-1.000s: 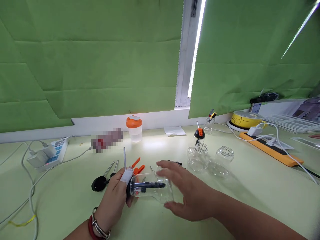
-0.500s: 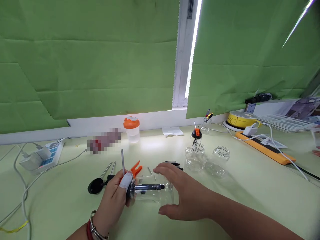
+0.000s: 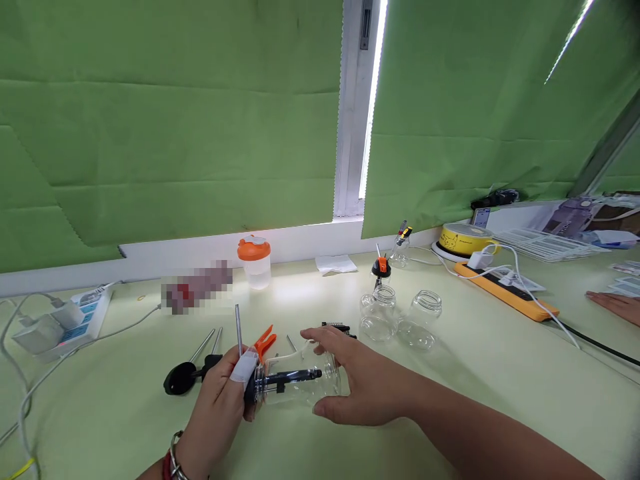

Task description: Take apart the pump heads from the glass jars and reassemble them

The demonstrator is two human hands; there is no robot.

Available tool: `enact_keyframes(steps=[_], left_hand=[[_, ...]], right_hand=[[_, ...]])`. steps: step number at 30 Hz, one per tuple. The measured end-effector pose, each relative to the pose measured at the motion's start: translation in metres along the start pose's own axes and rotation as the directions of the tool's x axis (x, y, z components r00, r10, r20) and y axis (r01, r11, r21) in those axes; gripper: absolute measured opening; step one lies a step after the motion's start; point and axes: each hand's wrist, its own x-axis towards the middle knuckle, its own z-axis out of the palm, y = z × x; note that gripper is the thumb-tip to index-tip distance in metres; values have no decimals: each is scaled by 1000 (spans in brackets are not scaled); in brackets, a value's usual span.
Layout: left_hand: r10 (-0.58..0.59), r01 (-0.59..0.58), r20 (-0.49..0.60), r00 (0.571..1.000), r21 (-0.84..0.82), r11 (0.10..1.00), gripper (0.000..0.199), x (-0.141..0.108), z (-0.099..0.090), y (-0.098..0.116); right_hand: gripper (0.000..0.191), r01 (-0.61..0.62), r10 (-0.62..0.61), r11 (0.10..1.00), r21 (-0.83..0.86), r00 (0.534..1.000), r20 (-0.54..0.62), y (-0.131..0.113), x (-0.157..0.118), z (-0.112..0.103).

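Observation:
A clear glass jar lies sideways between my hands, with a black rod-like mechanism inside its neck. My left hand is closed around the black cap at the jar's neck; white tape wraps the thumb, and a metal rod stands up beside it. My right hand curves around the jar's base with thumb and fingers spread; whether it touches the glass is unclear. Behind the jar lie an orange piece and a black spring part. Black parts with rods rest left of my left hand.
Two glass jars stand right of centre, a black-capped mechanism behind them. An orange-lidded cup is near the wall. Power strips and cables lie at both sides. Another person's hand rests far right.
The view has shifted slightly right. The held jar has turned a little, its inner mechanism showing at a changed angle. The other person's hand is now more visible.

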Motion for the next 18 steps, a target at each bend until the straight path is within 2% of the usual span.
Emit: enact_keyframes(steps=[2, 4, 6, 9, 11, 13, 16, 18], left_hand=[[-13, 13, 12, 1000, -27, 1000, 35, 1, 0, 0], [-19, 19, 5, 1000, -46, 999, 36, 2, 0, 1], [-21, 21, -13, 1000, -56, 998, 37, 3, 0, 2], [-29, 28, -4, 1000, -86, 996, 36, 3, 0, 2], [-43, 46, 30, 999, -119, 992, 34, 2, 1, 0], [-82, 91, 65, 995, -155, 984, 34, 1, 2, -1], [-180, 199, 101, 978, -230, 953, 36, 0, 3, 0], [-222, 245, 112, 969, -274, 930, 37, -1, 4, 3]], right_hand=[[84, 21, -23, 999, -46, 999, -32, 0, 1, 3], [81, 119, -136, 971, -206, 988, -69, 0, 4, 6], [73, 243, -304, 872, -424, 949, -81, 1, 6, 9], [56, 349, -519, 656, -669, 852, -65, 4, 6, 11], [47, 370, -603, 561, -741, 795, -60, 7, 3, 13], [40, 396, -663, 506, -766, 747, -52, 13, -2, 16], [36, 432, -704, 475, -766, 709, -36, 27, -14, 18], [36, 396, -713, 486, -779, 696, -91, 37, -26, 17]])
